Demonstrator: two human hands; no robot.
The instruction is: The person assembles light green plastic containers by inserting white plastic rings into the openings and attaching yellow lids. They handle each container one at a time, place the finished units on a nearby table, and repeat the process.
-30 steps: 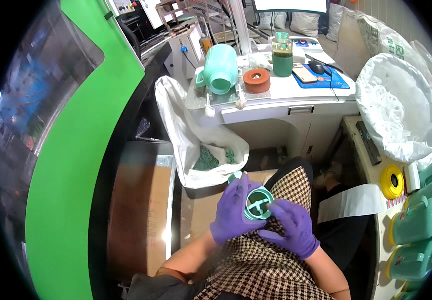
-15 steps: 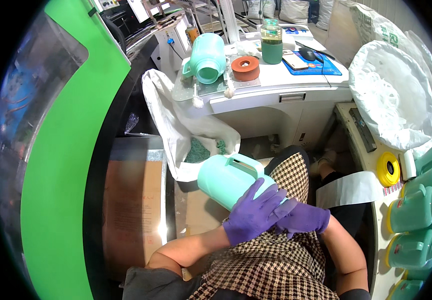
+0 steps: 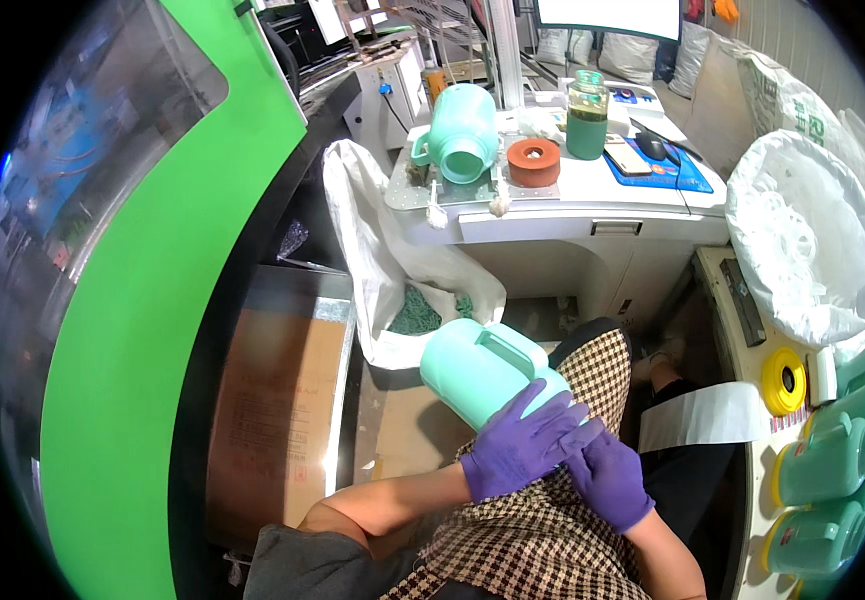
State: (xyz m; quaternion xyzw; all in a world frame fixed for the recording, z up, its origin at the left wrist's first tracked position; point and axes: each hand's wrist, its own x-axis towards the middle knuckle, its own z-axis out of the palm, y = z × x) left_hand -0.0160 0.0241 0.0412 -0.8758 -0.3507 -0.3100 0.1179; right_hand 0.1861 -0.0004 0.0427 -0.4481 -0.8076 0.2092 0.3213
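A mint-green plastic jug body (image 3: 468,375) with a side handle lies tilted over my lap, its closed end pointing away to the left. My left hand (image 3: 523,445), in a purple glove, is wrapped over its near end. Close against the left fingertips is my right hand (image 3: 608,480), also gloved in purple, with its fingers bent together at that end of the jug. Whatever those right fingers hold is hidden. The jug's near end is covered by both hands.
Beyond my knees, a white sack (image 3: 363,260) contains green scraps. A second jug body (image 3: 463,130) lies on the desk beside a brown tape roll (image 3: 534,163). Finished-looking jugs (image 3: 821,465) line the right bench, below a white-lined bin (image 3: 803,240). A cardboard box (image 3: 278,400) stands left.
The right hand has turned, its wrist now lower and its fingers pointing up toward the jug's near end. The left hand still holds the jug. The whole view has shifted slightly.
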